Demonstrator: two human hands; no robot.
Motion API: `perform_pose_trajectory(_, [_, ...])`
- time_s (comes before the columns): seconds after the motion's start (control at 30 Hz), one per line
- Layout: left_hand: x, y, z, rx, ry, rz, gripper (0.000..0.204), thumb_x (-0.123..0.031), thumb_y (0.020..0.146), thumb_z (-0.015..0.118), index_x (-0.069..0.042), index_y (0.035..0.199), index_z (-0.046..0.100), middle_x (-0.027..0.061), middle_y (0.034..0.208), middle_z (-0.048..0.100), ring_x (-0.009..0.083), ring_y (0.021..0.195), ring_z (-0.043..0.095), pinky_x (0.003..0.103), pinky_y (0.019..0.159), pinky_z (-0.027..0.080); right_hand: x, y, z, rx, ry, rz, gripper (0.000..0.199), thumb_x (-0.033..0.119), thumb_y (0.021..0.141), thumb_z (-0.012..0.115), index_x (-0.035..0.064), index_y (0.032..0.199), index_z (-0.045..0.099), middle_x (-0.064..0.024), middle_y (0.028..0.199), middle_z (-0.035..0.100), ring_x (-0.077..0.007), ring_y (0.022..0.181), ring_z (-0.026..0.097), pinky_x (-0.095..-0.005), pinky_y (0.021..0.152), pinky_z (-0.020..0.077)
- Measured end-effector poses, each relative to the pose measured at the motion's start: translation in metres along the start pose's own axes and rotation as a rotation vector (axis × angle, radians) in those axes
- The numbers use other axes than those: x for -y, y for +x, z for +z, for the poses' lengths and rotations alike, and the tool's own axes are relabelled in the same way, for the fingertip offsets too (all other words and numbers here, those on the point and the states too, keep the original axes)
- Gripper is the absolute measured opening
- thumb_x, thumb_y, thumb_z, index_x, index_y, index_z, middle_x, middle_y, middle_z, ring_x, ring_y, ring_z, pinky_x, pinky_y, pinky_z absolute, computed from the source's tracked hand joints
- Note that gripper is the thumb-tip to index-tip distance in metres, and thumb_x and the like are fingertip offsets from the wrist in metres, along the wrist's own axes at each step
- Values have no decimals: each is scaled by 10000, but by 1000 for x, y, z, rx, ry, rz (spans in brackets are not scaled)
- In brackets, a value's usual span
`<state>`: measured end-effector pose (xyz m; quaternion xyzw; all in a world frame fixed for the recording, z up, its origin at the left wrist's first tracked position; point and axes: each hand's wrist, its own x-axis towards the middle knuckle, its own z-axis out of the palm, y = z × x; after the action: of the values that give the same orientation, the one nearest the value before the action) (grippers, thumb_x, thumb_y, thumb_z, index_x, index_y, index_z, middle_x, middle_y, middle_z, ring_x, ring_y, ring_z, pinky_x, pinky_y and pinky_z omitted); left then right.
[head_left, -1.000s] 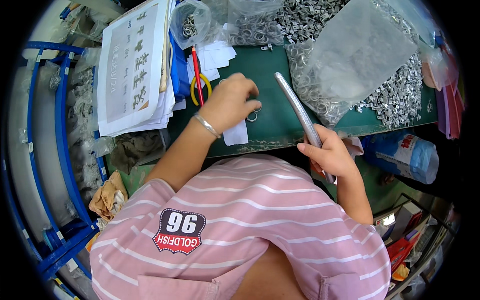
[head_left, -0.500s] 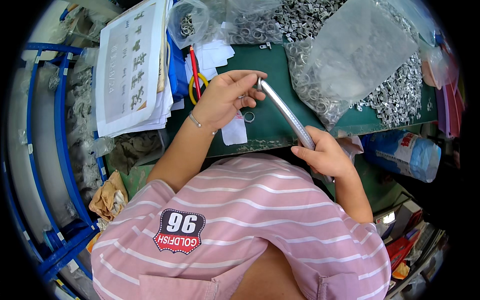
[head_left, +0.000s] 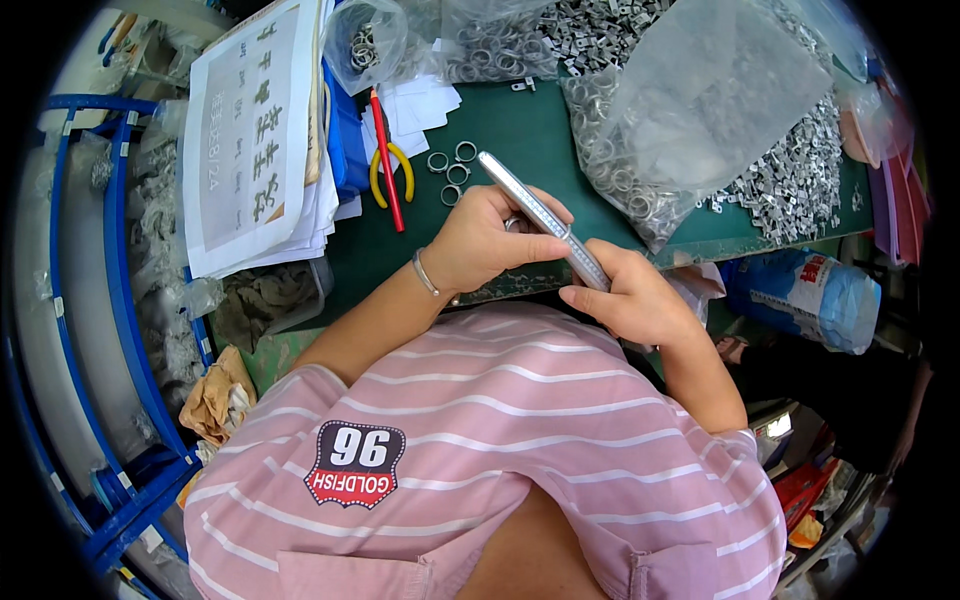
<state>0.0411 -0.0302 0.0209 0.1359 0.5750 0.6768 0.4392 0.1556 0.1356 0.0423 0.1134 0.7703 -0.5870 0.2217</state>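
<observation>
A silver ring-sizing stick (head_left: pixel 522 195) with fine scale marks slants across the front of the bench, its narrow end up and to the left. My right hand (head_left: pixel 635 295) is closed round its thick lower end. My left hand (head_left: pixel 490 240) is closed at the stick's middle, thumb on the near side and fingers behind. A thin metal ring (head_left: pixel 568 231) seems to sit round the stick at my left fingertips. Beyond my left hand lie several loose rings (head_left: pixel 457 174) on the green bench top. A ring-like band also shows on a left finger.
Yellow-handled pliers (head_left: pixel 408 172) and a red pen (head_left: pixel 386 160) lie left of the rings, beside stacked papers (head_left: pixel 245 150). A clear bag of rings (head_left: pixel 630 170) and piled small metal parts (head_left: pixel 785 195) cover the right. Another person's dark-clothed leg (head_left: pixel 830 390) shows at lower right.
My left hand has moved from the stick's narrow tip down to its middle, with the ring apparently slid along. The stick has shifted left and nearer. Loose rings behind my hand have come into view.
</observation>
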Motion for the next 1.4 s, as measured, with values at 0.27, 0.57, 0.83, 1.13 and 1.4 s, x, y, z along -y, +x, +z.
perform_pose_trajectory(0.27, [-24, 4, -46, -219, 184, 158, 62, -38, 738, 631, -23, 798, 621, 17, 730, 563, 65, 566, 489, 180, 487, 369, -7, -9, -12, 27, 228, 192, 175, 114, 801, 638, 37, 781, 481, 5, 572, 463, -71, 447, 448, -240, 389, 355])
perform_pose_trajectory(0.57, [3, -6, -29, -163, 1296, 267, 213, -178, 657, 742, -16, 677, 606, 106, 705, 565, 269, 653, 576, 361, 592, 459, -10, -8, -10, 20, 233, 147, 191, 112, 810, 633, 40, 765, 462, 15, 551, 455, -60, 406, 424, -230, 356, 335])
perform_pose_trajectory(0.83, [8, -1, -36, -151, 1112, 401, 142, -76, 717, 690, -14, 801, 594, 80, 783, 555, 191, 645, 531, 310, 580, 441, -10, -9, -10, 18, 223, 151, 190, 114, 811, 634, 39, 767, 465, 10, 551, 456, -61, 409, 428, -228, 360, 337])
perform_pose_trajectory(1.13, [3, 2, -38, -75, -219, 238, 264, 40, 784, 605, -63, 1013, 523, 132, 1037, 592, 69, 719, 496, 173, 547, 392, -6, -10, -8, 68, 132, 143, 201, 147, 783, 661, 15, 771, 511, -24, 649, 493, -108, 569, 469, -272, 500, 388])
perform_pose_trajectory(1.4, [13, -5, -12, 120, -80, 140, 421, 83, 680, 698, -23, 1037, 503, 142, 976, 623, 201, 990, 602, 295, 846, 486, 4, 1, 2, 28, -79, -64, 235, 197, 778, 642, -2, 798, 518, -152, 682, 542, -252, 600, 514, -356, 581, 414])
